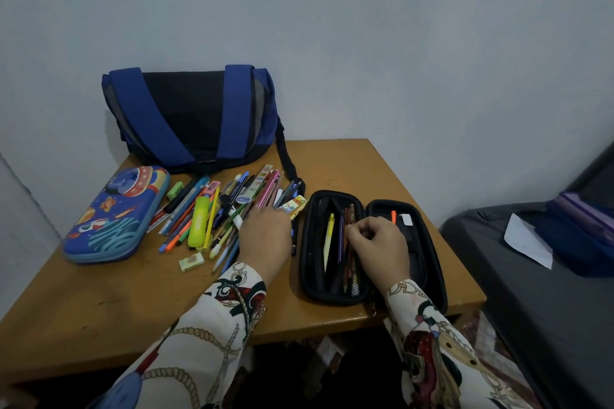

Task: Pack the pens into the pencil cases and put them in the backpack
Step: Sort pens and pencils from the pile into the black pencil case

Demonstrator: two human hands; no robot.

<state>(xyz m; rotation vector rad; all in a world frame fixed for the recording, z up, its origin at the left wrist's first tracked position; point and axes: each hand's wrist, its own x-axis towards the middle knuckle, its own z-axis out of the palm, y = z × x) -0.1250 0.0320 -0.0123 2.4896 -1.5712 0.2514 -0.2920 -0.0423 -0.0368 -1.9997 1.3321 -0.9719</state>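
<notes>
Black open zip pencil case (412, 242) lies right of the scattered coloured pens (212, 209) on my wooden table (99, 302); my right hand (378, 242) pinches pencils inside it, my left hand (265, 236) rests flat-fingered on the pile, blue backpack (189, 116) behind.

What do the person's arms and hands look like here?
Both arms wear long cream sleeves: left sleeve, right sleeve, printed with tan rope and chain motifs plus dark red and black patches. The left hand and right hand are bare, no gloves.
</notes>
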